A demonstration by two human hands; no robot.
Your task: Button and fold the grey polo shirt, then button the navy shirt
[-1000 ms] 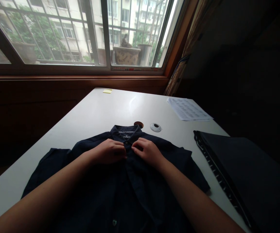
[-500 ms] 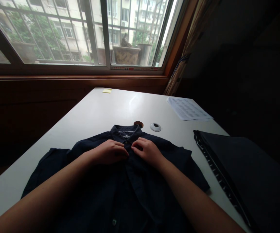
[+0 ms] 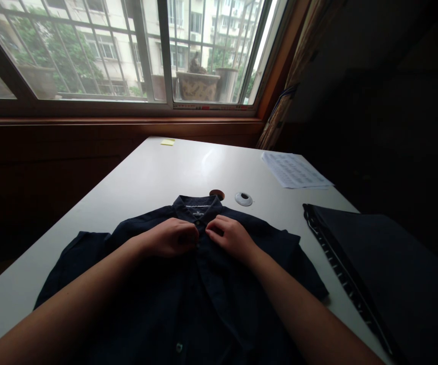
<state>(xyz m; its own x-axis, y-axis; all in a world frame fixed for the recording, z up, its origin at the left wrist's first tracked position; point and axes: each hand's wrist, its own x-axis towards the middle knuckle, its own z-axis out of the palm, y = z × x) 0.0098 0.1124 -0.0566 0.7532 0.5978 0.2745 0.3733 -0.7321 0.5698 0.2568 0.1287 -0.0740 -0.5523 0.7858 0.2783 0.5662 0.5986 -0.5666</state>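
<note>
At the near centre of the white table: dark shirt, spread flat, collar far. Left hand and right hand curled, fingertips pinching the placket just below the collar. Risk: fabric slipping from the pinch, or bunching, if pulled unevenly.

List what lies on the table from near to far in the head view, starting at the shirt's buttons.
Lower shirt button → left hand and right hand at the placket → shirt collar → white round cap → yellow sticky note.
</note>
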